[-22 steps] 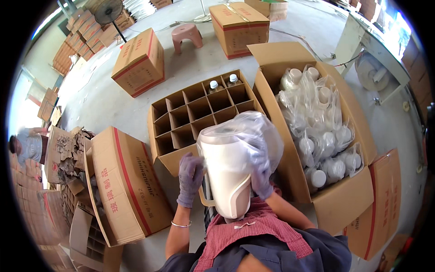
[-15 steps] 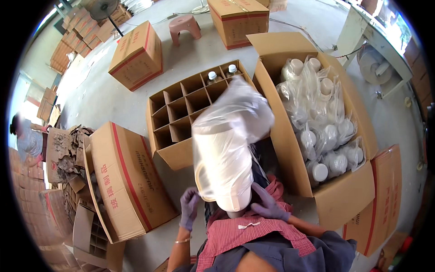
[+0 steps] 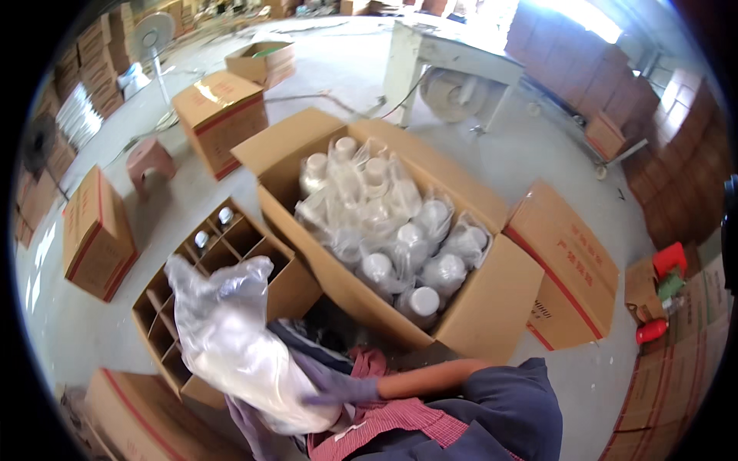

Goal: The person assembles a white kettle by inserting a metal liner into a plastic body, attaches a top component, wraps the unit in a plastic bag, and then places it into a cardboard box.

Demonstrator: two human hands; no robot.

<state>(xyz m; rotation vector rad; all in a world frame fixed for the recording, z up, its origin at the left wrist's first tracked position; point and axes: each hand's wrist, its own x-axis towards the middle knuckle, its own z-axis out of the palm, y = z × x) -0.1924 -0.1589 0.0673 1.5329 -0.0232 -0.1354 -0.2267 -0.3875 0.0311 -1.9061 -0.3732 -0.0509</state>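
A white jug (image 3: 265,376) in a clear plastic bag leans over my lap, the bag's loose end (image 3: 219,284) reaching toward the divided carton (image 3: 196,392). My right hand (image 3: 338,386), in a purple-grey glove, is closed against the jug's right side. My left hand (image 3: 250,426), gloved alike, lies along its lower left side; blur and the jug hide most of its fingers. Two bottles with pale caps (image 3: 225,215) stand in the carton's far cells. Right of it, an open carton (image 3: 350,296) holds several white-capped items (image 3: 411,242) wrapped in clear plastic.
A closed carton (image 3: 142,422) lies close on the left, and another carton (image 3: 573,265) sits beyond the open one. Farther off are a pink stool (image 3: 150,165), a taped carton (image 3: 219,115), a standing fan (image 3: 156,34) and a white machine table (image 3: 453,50). Stacked cartons (image 3: 676,376) line the right.
The view has swung to the right, so the cartons appear farther left. The bagged jug now tilts left, and my right hand has come onto its side.
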